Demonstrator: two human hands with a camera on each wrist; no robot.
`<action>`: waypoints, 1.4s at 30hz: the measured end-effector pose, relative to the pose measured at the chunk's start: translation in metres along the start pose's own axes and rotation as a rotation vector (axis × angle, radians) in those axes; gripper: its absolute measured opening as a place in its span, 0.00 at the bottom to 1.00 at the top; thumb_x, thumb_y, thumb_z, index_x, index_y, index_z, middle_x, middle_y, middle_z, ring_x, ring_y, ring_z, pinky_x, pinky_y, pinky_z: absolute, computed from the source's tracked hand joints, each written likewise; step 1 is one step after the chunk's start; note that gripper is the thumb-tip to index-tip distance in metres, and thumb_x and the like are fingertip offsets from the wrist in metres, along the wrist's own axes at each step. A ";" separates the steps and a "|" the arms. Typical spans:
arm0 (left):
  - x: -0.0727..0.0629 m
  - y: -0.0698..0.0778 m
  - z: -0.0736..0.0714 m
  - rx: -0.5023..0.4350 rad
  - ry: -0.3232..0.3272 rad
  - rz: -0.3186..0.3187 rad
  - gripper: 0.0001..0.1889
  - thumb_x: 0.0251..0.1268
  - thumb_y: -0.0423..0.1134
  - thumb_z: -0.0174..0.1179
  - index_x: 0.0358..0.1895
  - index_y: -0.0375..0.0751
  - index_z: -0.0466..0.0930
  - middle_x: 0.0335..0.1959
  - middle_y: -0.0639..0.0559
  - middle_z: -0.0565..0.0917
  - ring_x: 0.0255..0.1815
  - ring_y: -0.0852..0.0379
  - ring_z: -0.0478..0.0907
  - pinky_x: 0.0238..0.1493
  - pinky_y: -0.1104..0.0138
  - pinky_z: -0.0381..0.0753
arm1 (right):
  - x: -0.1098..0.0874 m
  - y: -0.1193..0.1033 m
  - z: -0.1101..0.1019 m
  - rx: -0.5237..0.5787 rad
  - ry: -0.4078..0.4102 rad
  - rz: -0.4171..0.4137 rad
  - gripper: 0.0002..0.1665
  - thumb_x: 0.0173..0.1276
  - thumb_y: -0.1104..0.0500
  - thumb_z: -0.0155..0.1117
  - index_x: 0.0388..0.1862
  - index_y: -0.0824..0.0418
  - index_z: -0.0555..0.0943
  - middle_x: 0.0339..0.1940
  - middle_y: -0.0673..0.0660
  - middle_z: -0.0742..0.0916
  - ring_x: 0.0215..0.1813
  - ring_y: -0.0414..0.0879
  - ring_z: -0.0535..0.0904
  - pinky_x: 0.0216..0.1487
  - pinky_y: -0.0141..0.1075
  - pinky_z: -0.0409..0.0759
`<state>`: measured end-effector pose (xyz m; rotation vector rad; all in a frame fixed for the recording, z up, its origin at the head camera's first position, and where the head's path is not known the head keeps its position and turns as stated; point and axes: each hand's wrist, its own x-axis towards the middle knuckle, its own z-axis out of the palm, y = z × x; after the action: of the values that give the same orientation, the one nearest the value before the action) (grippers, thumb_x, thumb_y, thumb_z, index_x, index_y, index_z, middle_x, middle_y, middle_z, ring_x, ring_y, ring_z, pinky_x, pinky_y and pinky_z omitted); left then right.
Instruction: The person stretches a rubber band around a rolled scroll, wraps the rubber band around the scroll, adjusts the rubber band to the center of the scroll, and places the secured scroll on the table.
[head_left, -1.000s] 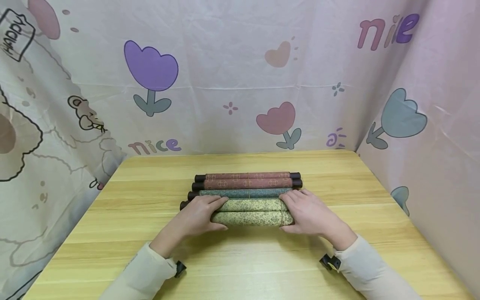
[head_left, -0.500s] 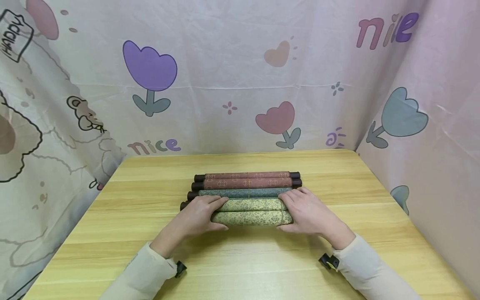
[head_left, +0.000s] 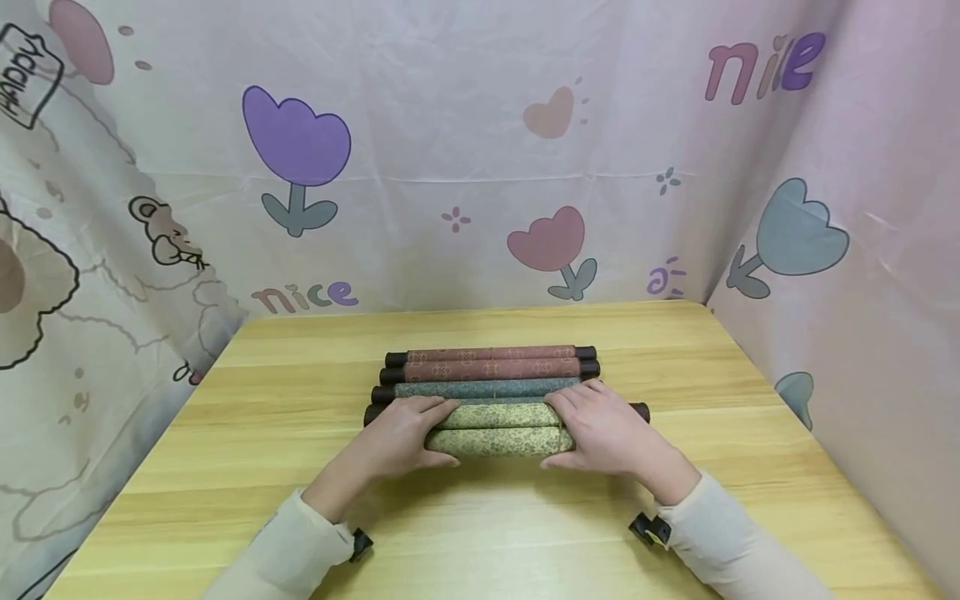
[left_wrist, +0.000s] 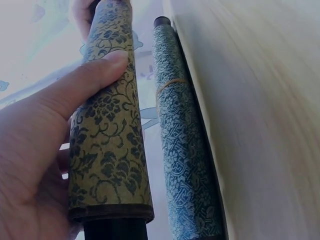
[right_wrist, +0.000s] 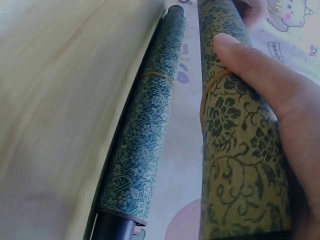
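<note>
A rolled yellow scroll [head_left: 498, 440] with a dark floral pattern lies across the front of a row of scrolls. My left hand [head_left: 397, 433] grips its left part, with the thumb [left_wrist: 97, 75] along the near side. Toward the other end, my right hand [head_left: 603, 429] grips it, the thumb beside a thin elastic band [right_wrist: 207, 97]. Dark end knobs stick out past both hands. In both wrist views, the yellow scroll stands a little off the table, apart from a blue-green scroll [left_wrist: 182, 145] just behind it.
Behind the blue-green scroll, two red patterned scrolls [head_left: 491, 369] lie parallel on the wooden table [head_left: 495, 533]. A printed curtain [head_left: 420, 125] hangs along the table's back and sides. Each sleeve carries a small black camera mount [head_left: 651, 529].
My right hand and the band have shifted left along the yellow scroll, and its right end knob now shows. The left hand stays nearly in place; the head view has shifted slightly.
</note>
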<state>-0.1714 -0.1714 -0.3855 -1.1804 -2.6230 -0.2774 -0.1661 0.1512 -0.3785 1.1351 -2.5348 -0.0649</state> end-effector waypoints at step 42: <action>-0.006 0.003 0.000 -0.029 0.009 -0.059 0.44 0.46 0.61 0.74 0.64 0.35 0.76 0.57 0.40 0.81 0.54 0.43 0.80 0.55 0.50 0.78 | 0.000 0.003 -0.001 0.034 -0.123 0.030 0.51 0.51 0.28 0.68 0.61 0.66 0.74 0.52 0.58 0.83 0.56 0.53 0.78 0.60 0.50 0.73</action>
<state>-0.1654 -0.1739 -0.3876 -1.1100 -2.6578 -0.3325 -0.1674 0.1536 -0.3771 1.1382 -2.6692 -0.0872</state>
